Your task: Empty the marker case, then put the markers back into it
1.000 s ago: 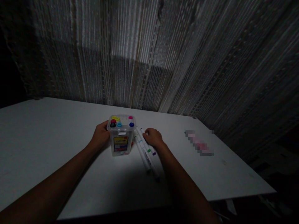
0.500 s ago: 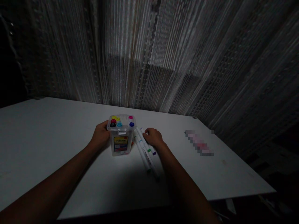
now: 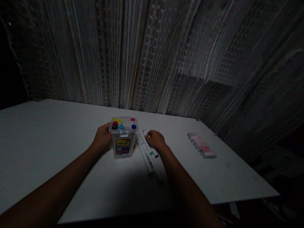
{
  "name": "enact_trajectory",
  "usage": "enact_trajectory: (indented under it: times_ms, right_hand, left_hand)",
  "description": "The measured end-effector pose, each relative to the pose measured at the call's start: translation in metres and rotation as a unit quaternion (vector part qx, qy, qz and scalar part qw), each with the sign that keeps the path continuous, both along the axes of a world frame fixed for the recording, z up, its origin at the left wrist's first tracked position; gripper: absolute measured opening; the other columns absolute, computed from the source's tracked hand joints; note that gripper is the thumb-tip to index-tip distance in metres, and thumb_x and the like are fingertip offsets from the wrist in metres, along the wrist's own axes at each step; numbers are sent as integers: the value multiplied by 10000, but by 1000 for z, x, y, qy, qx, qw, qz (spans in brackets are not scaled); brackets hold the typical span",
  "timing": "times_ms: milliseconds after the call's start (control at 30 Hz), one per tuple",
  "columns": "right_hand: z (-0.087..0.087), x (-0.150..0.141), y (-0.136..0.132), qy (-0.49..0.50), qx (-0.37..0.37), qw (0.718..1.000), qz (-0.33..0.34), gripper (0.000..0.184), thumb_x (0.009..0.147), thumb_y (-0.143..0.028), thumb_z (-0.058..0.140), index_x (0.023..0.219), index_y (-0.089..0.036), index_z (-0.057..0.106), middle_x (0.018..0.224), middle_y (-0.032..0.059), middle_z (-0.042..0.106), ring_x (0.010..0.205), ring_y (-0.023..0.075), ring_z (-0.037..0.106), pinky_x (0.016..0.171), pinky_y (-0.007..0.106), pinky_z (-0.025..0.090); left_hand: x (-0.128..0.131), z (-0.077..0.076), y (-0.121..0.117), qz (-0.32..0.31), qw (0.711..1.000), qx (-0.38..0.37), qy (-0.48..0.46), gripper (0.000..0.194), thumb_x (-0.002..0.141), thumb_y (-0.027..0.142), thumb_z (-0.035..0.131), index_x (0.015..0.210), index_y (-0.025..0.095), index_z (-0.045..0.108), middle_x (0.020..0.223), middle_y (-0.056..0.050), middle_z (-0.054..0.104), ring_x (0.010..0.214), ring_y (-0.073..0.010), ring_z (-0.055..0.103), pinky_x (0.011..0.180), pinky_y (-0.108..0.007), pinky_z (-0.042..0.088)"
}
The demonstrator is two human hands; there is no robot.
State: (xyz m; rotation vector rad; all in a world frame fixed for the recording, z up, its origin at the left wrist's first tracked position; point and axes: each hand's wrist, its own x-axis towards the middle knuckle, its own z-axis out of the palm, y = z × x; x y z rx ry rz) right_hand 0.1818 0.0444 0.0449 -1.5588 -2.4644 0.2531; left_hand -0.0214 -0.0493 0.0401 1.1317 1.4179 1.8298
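A clear plastic box (image 3: 123, 147) with a lid and a yellow and blue label stands upright on the table. Through the lid show colored marker caps (image 3: 121, 126), among them yellow, red, black, blue and pink. My left hand (image 3: 102, 137) is against the box's left side, its fingertips hidden behind it. Right of the box lie several white markers (image 3: 147, 155) in a loose bunch, some with green or purple ends. My right hand (image 3: 156, 139) rests at their right side, fingers curled and touching them. A small orange-red spot shows behind the box's right edge.
The white table (image 3: 59, 126) runs back to a striped, textured curtain (image 3: 133, 63). On the right lies a blurred-out pinkish item (image 3: 201, 146). The table's front and right edges drop into darkness, and the room is dim.
Both hands, the box and the markers keep their places. Only the light and shadow on the curtain have shifted, with the shadow patch further right.
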Motion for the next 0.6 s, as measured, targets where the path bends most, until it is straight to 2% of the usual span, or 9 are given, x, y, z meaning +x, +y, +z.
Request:
enact_trajectory:
  times_ms: [233,400,600]
  right_hand:
    - [1,0,-1,1,-4,1000,-2,310,794,-360,469,995,-193,635,955,66,671,921,203,596,746,280,406]
    - [-1,0,-1,8,4,1000,2,309,791,-356,470,990,-187,636,982,75,666,948,214,589,767,293,407]
    - [-1,0,0,7,5,1000,0,310,787,-352,466,989,-191,638,999,78,664,953,220,590,766,300,410]
  left_hand:
    - [-6,-11,4,-21,1000,-8,-7,374,462,338,780,750,134,656,690,-47,669,588,-185,613,517,-243,498]
    - [-2,-5,1,-8,1000,-24,-14,446,430,394,789,750,109,665,619,-35,650,540,-166,586,512,-228,493]
    - [0,-6,1,-22,1000,-5,-17,416,440,347,798,756,106,675,612,-31,646,518,-155,577,506,-228,489]
